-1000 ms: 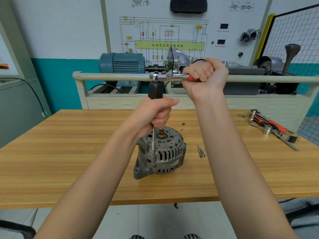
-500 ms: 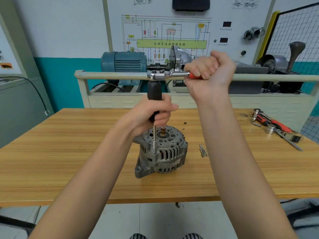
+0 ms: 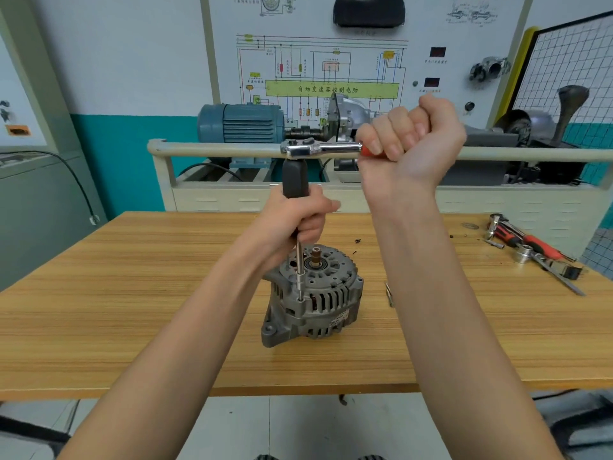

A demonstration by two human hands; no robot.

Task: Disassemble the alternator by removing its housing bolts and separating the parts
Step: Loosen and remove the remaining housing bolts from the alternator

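From the head camera, a gray metal alternator [image 3: 311, 300] stands on the wooden tabletop [image 3: 132, 310], near the middle and a little toward the front edge. Its round top with the slots faces up, and a small brown shaft sticks up from the middle of it. The left hand [image 3: 295, 224] is wrapped around the black grip of a long driver [image 3: 295, 180] that stands straight up. The thin silver rod of the driver goes down from under this hand, and its tip sits on a bolt [image 3: 300, 298] at the rim of the alternator housing. The right hand [image 3: 408, 144] is up high and closed in a fist around the red handle of a shiny ratchet [image 3: 318, 148]. The ratchet lies flat and sideways, and its head sits on top of the black grip. Both bare arms reach in from the bottom of the picture. Just right of the alternator, two small loose bolts [image 3: 388, 293] lie on the wood (the right arm hides part of them). Far to the right, more tools with red handles [image 3: 530, 247] lie in a small heap near the tabletop's edge. Behind the tabletop stands a cream rail, a blue motor [image 3: 238, 122], and a white board with a wiring drawing [image 3: 318, 71].
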